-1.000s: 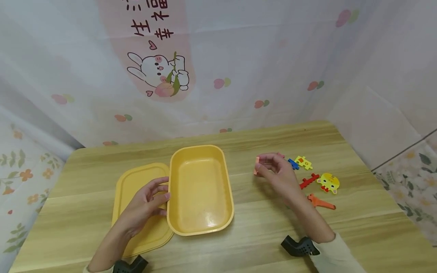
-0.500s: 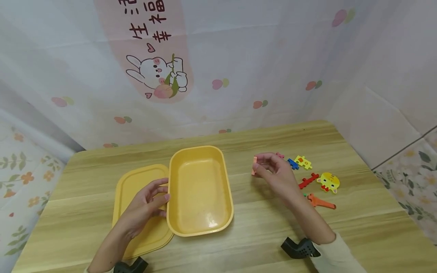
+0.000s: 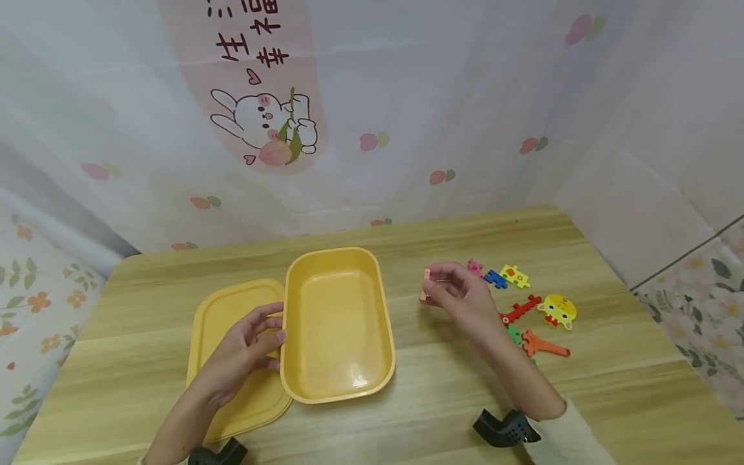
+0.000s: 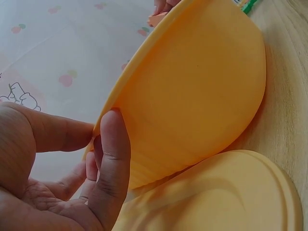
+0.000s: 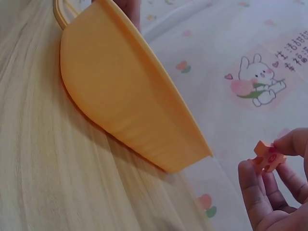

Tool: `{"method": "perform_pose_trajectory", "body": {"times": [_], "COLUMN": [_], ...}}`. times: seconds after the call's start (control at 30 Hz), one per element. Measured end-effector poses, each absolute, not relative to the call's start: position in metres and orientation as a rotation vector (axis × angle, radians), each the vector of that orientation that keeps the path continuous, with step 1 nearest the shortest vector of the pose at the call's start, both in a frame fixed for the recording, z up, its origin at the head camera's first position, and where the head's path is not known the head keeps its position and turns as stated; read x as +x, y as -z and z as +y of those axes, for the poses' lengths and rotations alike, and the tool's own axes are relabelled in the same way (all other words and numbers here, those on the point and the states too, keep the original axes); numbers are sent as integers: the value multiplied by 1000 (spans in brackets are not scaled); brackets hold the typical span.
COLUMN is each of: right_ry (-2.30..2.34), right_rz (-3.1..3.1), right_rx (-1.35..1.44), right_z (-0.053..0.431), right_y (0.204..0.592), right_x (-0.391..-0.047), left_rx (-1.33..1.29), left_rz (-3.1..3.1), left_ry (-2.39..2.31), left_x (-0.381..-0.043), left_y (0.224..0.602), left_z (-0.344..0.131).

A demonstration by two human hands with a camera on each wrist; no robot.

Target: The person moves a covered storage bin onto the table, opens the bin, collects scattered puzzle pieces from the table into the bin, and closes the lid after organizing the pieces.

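Note:
An open yellow plastic box [image 3: 340, 329] stands on the wooden table. My left hand [image 3: 247, 352] pinches its left rim between thumb and fingers, as the left wrist view shows close up. To the right of the box, my right hand [image 3: 467, 303] holds a small orange puzzle piece [image 5: 268, 159] between thumb and fingertips, raised above the table. Behind that hand lie a pink piece [image 3: 475, 267], a blue piece [image 3: 496, 279] and a yellow piece [image 3: 515, 276]. A red piece [image 3: 523, 309], a green piece [image 3: 514, 334] partly hidden by the arm, and an orange piece [image 3: 544, 343] lie nearer.
The yellow lid [image 3: 232, 307] lies flat left of the box, partly beneath my left hand. A yellow animal-head piece [image 3: 558, 311] is the rightmost loose piece. A printed curtain [image 3: 407, 97] hangs behind the table [image 3: 430, 400].
My right hand has shifted a little left toward the box with the orange puzzle piece, uncovering more of the pink, red and green pieces. The left hand keeps its hold on the rim.

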State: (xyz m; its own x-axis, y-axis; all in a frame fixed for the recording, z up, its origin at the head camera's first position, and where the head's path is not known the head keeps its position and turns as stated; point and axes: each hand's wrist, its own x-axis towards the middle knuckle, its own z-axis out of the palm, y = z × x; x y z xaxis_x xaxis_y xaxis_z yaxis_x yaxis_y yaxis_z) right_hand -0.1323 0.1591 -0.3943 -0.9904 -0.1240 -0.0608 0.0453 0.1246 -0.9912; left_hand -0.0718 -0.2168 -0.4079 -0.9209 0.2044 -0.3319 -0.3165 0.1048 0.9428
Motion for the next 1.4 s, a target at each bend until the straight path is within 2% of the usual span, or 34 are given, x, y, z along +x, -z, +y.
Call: {"method": "perform_pose_trajectory", "body": {"times": [1.4], "right_ry": [2000], "right_rz": [2160], "right_rx": [-190], "right_z": [131], "right_y": [388], "right_x": [-112], "left_rx": [-103], "left_rz": [2031], "left_ry": [-1881], "left_x": [-69], "left_y": [405], "left_z": [-215]}}
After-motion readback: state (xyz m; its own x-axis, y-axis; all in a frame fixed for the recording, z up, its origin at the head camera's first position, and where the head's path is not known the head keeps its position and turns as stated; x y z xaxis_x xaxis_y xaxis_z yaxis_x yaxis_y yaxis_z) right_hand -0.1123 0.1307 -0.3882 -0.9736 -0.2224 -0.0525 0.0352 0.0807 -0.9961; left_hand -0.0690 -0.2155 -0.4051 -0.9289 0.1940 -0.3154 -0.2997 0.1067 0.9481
